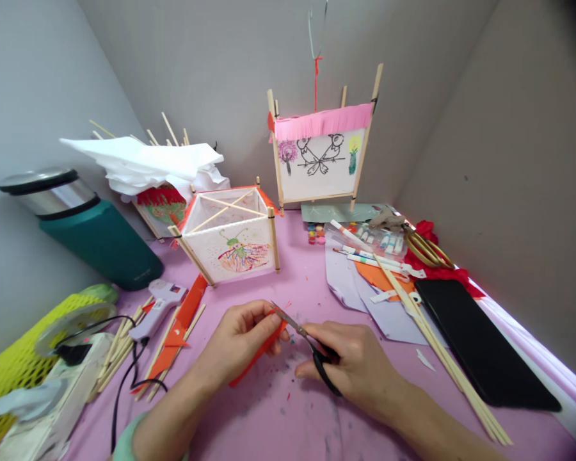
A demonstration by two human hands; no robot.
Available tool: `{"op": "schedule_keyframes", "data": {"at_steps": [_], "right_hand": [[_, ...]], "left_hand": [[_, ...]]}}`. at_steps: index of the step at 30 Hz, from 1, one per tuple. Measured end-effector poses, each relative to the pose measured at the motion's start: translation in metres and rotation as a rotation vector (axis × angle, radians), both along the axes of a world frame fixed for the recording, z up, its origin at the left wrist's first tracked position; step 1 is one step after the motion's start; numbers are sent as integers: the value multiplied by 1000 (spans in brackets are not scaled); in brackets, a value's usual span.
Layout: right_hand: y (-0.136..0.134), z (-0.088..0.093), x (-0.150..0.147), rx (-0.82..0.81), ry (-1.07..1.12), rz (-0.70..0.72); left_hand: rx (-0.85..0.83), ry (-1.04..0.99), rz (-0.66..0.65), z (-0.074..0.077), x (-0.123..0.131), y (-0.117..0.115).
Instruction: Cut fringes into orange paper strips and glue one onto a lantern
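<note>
Near the middle of the pink table, my left hand (242,339) pinches a strip of orange paper (253,363), which trails down below the fingers. My right hand (352,358) is closed around the black handles of a pair of scissors (295,324). Their blades point up and left and lie against the orange paper at my left fingertips. Whether the blades are parted is hard to make out. Just beyond stands a small lantern (242,246) of wooden sticks and white panels, with a colourful insect drawing and orange edging.
A lantern with bird drawings (319,157) hangs at the back. On the left are a teal bottle (100,240), a glue gun (158,307), a power strip (48,410) and sticks. To the right lie a black tablet-like slab (484,346), wooden sticks (441,355), markers and gold-handled scissors (427,248).
</note>
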State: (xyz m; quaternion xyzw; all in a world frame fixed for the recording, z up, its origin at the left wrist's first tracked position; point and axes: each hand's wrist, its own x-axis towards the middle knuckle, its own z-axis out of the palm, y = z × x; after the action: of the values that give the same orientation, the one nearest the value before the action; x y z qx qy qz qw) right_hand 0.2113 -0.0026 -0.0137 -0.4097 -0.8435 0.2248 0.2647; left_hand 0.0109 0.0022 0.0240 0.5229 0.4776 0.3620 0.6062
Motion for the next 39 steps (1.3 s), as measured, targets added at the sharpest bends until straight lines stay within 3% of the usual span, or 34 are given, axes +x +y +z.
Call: {"op": "schedule_keyframes", "data": {"at_steps": [13,39], "right_hand": [[-3,3,-3,-35,-16,-13],[-1,-7,-1,46,-10,-10]], "left_hand": [[22,54,-64,0,2,-1],[-38,4,-59,0,1,-2]]}}
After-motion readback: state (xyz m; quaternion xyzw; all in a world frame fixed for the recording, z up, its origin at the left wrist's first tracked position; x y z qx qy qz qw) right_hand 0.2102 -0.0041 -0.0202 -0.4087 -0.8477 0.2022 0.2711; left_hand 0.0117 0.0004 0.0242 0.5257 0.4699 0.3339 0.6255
